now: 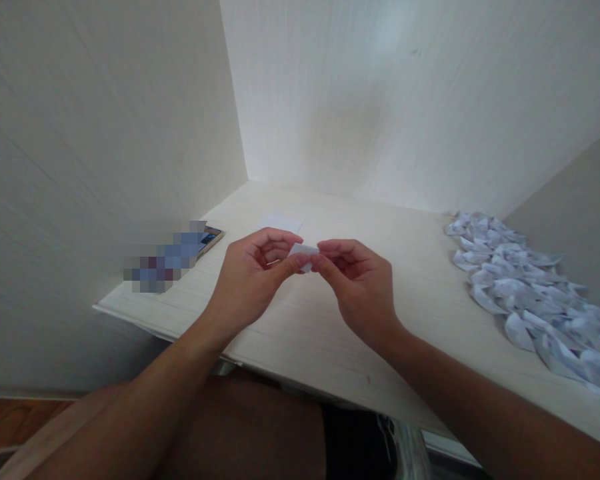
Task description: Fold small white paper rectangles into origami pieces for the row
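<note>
pinching small folded paper, left hand and right hand grips meeting above table edge

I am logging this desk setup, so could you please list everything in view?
small paper piece: one, white, pinched between left hand and right hand
flat paper: one sheet or thin stack, white, on desk behind the hands
folded paper pieces: large pile, white, desk's right side
phone: one, gold-edged, desk's left side, partly blurred
desk: one, pale wood, across the middle
left hand: one, bare, grips the piece's left end
right hand: one, bare, grips its right end
</note>
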Demonstrator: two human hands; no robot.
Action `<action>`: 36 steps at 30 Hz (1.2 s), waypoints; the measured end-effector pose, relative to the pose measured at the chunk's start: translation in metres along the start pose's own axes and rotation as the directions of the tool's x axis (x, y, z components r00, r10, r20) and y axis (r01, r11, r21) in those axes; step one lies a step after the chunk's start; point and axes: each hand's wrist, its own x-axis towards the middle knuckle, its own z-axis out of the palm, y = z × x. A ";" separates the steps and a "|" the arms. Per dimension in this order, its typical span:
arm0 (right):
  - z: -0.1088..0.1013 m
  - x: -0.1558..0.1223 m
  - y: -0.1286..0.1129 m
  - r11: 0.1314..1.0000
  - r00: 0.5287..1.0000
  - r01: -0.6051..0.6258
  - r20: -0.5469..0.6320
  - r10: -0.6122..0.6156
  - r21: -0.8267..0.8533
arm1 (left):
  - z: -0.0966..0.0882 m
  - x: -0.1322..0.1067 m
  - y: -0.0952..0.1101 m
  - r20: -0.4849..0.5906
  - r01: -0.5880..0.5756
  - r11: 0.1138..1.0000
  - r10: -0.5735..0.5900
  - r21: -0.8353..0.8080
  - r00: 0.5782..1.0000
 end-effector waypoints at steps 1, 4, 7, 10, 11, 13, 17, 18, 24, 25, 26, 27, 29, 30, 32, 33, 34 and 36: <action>0.000 0.001 0.000 1.000 1.000 -0.024 0.007 0.024 0.005 | 0.000 0.000 -0.001 0.008 0.019 1.000 -0.019 -0.011 1.000; -0.001 0.003 0.000 0.999 0.999 -0.047 0.025 0.046 0.011 | 0.001 -0.001 -0.006 0.004 0.073 0.994 -0.073 -0.079 0.997; -0.002 0.006 0.001 0.999 0.998 -0.025 0.050 0.023 0.035 | 0.007 -0.004 -0.010 -0.039 0.124 0.967 -0.135 -0.222 0.990; -0.004 0.008 0.002 0.999 0.997 -0.036 0.071 0.033 0.038 | 0.013 -0.007 -0.015 -0.078 0.152 0.940 -0.184 -0.305 0.980; -0.004 0.008 0.002 0.998 0.996 -0.050 0.072 0.048 0.037 | 0.015 -0.007 -0.016 -0.084 0.156 0.940 -0.189 -0.302 0.978; -0.005 0.009 0.002 0.994 0.993 -0.095 0.075 0.091 0.056 | 0.016 -0.008 -0.019 -0.087 0.152 0.951 -0.181 -0.270 0.980; -0.007 0.011 -0.001 0.975 0.979 -0.186 0.103 0.175 0.121 | 0.016 -0.009 -0.021 -0.078 0.123 0.974 -0.140 -0.192 0.987; -0.007 0.011 -0.001 0.973 0.977 -0.195 0.109 0.182 0.127 | 0.015 -0.009 -0.021 -0.076 0.119 0.975 -0.135 -0.186 0.988; -0.007 0.015 -0.001 0.976 0.974 -0.190 0.142 0.174 0.109 | 0.011 -0.006 -0.018 -0.011 0.143 0.965 -0.149 -0.220 0.989; -0.008 0.015 -0.001 0.977 0.972 -0.195 0.152 0.179 0.092 | 0.008 -0.005 -0.017 0.003 0.150 0.965 -0.153 -0.213 0.988; -0.008 0.015 -0.001 0.978 0.968 -0.200 0.167 0.187 0.064 | 0.006 -0.004 -0.016 0.012 0.155 0.968 -0.155 -0.197 0.988; -0.008 0.015 -0.002 0.979 0.963 -0.202 0.186 0.194 0.027 | 0.003 -0.002 -0.016 0.020 0.156 0.973 -0.155 -0.170 0.988; -0.009 0.015 -0.003 0.980 0.952 -0.192 0.234 0.200 -0.056 | -0.004 0.001 -0.015 0.049 0.161 0.983 -0.157 -0.087 0.986; -0.009 0.014 -0.004 0.979 0.945 -0.182 0.258 0.200 -0.093 | -0.007 0.002 -0.014 0.072 0.167 0.985 -0.164 -0.041 0.984; -0.009 0.014 -0.004 0.978 0.941 -0.163 0.277 0.193 -0.129 | -0.010 0.004 -0.014 0.106 0.188 0.982 -0.189 0.014 0.976; -0.009 0.014 -0.003 0.979 0.946 -0.161 0.263 0.190 -0.127 | -0.010 0.004 -0.014 0.105 0.203 0.979 -0.203 0.009 0.974; -0.009 0.014 -0.001 0.980 0.954 -0.167 0.235 0.189 -0.111 | -0.009 0.003 -0.014 0.096 0.218 0.976 -0.215 -0.018 0.972; -0.009 0.014 0.003 0.981 0.969 -0.187 0.156 0.192 -0.046 | -0.004 0.002 -0.016 0.062 0.240 0.964 -0.235 -0.113 0.970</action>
